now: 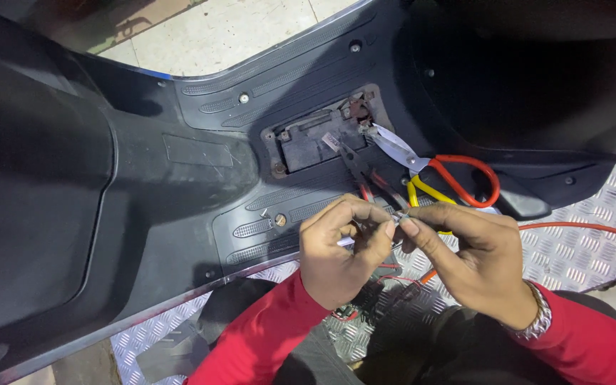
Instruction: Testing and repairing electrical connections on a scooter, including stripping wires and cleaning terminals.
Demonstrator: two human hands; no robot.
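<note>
My left hand [340, 246] and my right hand [475, 257] meet over the edge of a black scooter floorboard [201, 171]. Both pinch the bare end of a thin wire [398, 216] between thumb and fingertips. A white piece pokes out under my left fingers. Just beyond the hands lie pliers with dark handles [365, 175] and scissors [440, 171] with one red and one yellow handle. An open battery compartment [319, 139] sits in the floorboard behind them. Red sleeves cover both arms, and a metal watch is on my right wrist.
An orange cable [586, 228] runs across the silver checker-plate floor [600, 207] at the right. Red and black wires [372, 292] hang below my hands. The scooter's dark front panel fills the left, its seat base the top right. Pale floor tiles show at the top.
</note>
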